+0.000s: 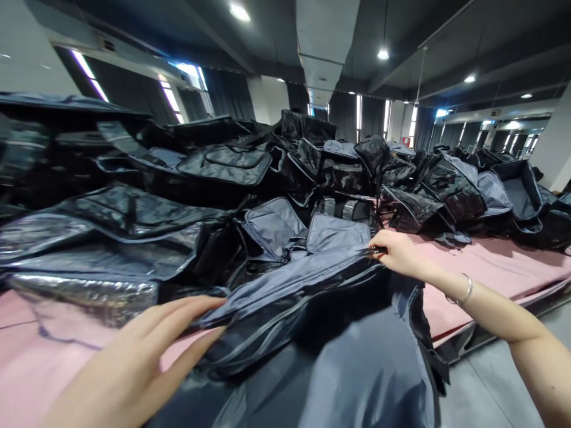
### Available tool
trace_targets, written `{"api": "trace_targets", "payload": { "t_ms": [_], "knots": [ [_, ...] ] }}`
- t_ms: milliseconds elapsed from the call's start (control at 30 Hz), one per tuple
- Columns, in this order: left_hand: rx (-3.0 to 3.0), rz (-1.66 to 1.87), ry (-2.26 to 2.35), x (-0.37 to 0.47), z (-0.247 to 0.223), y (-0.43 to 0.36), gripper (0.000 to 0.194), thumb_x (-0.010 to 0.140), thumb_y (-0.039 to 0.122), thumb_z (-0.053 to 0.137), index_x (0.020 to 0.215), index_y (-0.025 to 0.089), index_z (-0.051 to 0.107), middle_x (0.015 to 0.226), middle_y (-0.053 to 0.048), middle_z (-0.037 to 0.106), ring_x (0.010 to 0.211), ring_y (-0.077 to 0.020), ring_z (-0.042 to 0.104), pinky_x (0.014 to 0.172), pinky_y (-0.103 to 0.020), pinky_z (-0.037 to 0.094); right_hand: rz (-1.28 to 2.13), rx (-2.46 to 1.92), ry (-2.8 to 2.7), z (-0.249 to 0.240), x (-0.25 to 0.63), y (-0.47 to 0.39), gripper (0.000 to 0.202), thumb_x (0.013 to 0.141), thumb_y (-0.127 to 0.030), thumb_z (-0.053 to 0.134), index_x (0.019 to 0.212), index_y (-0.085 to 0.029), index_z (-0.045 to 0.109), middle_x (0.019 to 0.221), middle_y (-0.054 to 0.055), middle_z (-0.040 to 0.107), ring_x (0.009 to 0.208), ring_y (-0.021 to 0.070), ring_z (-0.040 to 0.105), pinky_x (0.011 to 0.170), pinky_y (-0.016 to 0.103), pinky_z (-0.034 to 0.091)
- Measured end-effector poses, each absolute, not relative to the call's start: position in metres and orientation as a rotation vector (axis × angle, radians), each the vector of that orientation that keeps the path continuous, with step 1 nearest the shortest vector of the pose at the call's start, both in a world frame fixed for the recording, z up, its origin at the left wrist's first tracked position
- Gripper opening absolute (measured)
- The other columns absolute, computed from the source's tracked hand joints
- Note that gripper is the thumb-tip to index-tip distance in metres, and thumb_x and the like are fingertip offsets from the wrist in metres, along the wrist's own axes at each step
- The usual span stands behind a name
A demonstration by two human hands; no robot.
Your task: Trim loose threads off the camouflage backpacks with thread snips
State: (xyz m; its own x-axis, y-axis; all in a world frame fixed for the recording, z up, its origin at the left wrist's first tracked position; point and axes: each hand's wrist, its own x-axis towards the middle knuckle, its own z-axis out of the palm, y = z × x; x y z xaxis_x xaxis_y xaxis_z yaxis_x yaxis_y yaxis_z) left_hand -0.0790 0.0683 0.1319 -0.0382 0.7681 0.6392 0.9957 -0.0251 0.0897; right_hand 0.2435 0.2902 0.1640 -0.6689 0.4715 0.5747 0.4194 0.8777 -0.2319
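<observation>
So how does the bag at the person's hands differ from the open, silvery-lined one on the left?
The front bag shows plain grey lining; the silvery bag shows shiny lining. The front bag is held by the right hand, with the left hand at its edge; the silvery bag is held by neither. Both are dark outside and open.

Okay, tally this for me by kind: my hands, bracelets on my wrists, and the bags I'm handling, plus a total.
Hands: 2, left hand and right hand
Bracelets: 1, the silver bracelet on the right wrist
Bags at the hands: 1, the open bag
Total: 4
</observation>
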Motion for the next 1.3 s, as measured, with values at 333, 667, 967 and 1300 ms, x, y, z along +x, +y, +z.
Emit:
{"api": "trace_targets", "payload": {
  "t_ms": [333,667,967,1300],
  "knots": [
    [-2.172,-0.706,-1.381,-0.015,0.144,0.114,0.025,0.090,0.025,0.040,0.100,0.018,0.062,0.090,-0.007,0.064,0.080,-0.0154,0.059,0.071,-0.025,0.049,0.681,-0.617,-2.385,0.155,0.228,0.208,0.017,0.087,-0.023,0.055,0.103,-0.017,0.051,0.093,0.004,0.062,0.080,0.0149,0.059,0.073,0.026,0.046],
    [-2.197,-0.582,-1.139,-0.020,0.136,0.111,0.023,0.091,0.018,0.039,0.093,0.017,0.061,0.082,-0.005,0.064,0.072,-0.0137,0.057,0.067,-0.026,0.047,0.509,-0.646,-2.318,0.125,0.202,0.213,0.022,0.082,-0.037,0.059,0.097,-0.020,0.058,0.075,0.000,0.065,0.069,0.0174,0.062,0.065,0.025,0.042],
    [-2.185,-0.489,-1.315,-0.010,0.162,0.124,0.032,0.092,0.029,0.037,0.095,0.015,0.065,0.084,-0.005,0.070,0.065,-0.0146,0.066,0.058,-0.023,0.052,0.424,-0.652,-2.373,0.124,0.200,0.213,0.016,0.085,-0.035,0.055,0.089,-0.020,0.060,0.075,0.001,0.067,0.068,0.0169,0.063,0.060,0.023,0.039],
    [-2.169,-0.416,-1.339,0.001,0.156,0.130,0.030,0.092,0.023,0.034,0.090,0.015,0.063,0.083,-0.004,0.067,0.067,-0.0141,0.065,0.057,-0.023,0.050,0.428,-0.683,-2.420,0.130,0.199,0.212,0.018,0.086,-0.038,0.054,0.089,-0.021,0.058,0.073,-0.001,0.066,0.065,0.0160,0.063,0.058,0.023,0.034]
  ]
}}
